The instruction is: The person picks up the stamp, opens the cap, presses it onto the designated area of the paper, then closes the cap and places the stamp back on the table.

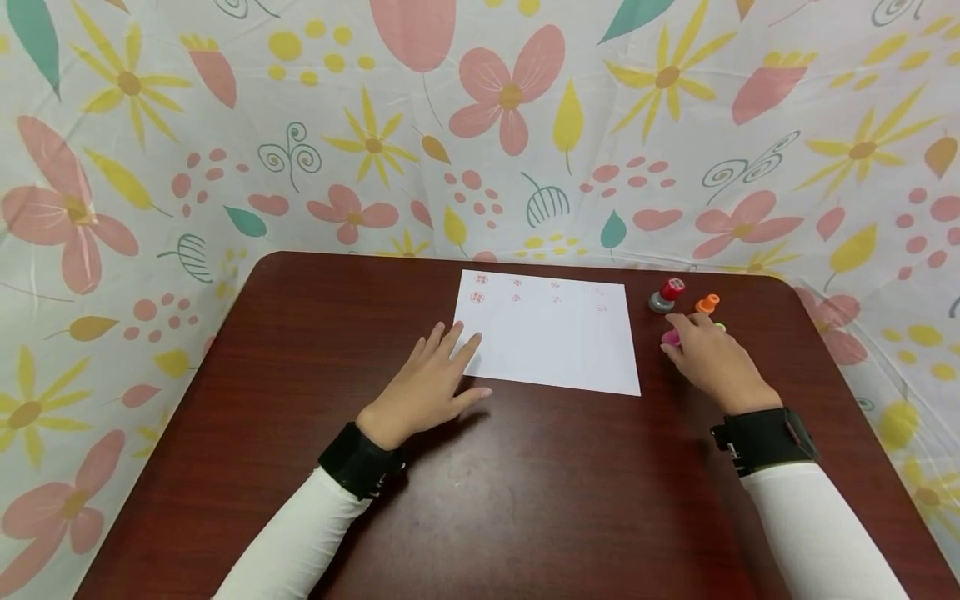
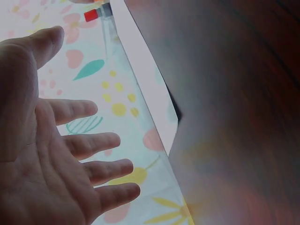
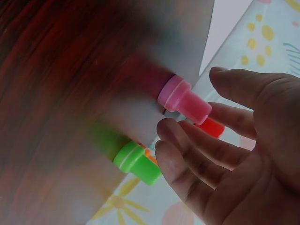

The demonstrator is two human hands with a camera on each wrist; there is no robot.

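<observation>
My left hand (image 1: 423, 382) is spread with straight fingers over the left edge of a white sheet of paper (image 1: 551, 350). Red stamped marks run in two rows along the sheet's far part. To the right of the paper, my right hand (image 1: 712, 358) reaches over a pink toy stamp (image 3: 185, 99). Its thumb and fingers stand loosely around that stamp, not closed on it. A green stamp (image 3: 138, 161) stands by the outer fingertips in the right wrist view; from the head, the hand mostly covers it.
Just beyond the right hand stand an orange stamp (image 1: 707, 303) and a red stamp with a grey base (image 1: 667, 295). Everything rests on a dark brown table (image 1: 465, 508). A flower-printed cloth (image 1: 420, 167) hangs behind the table's far edge and along both sides.
</observation>
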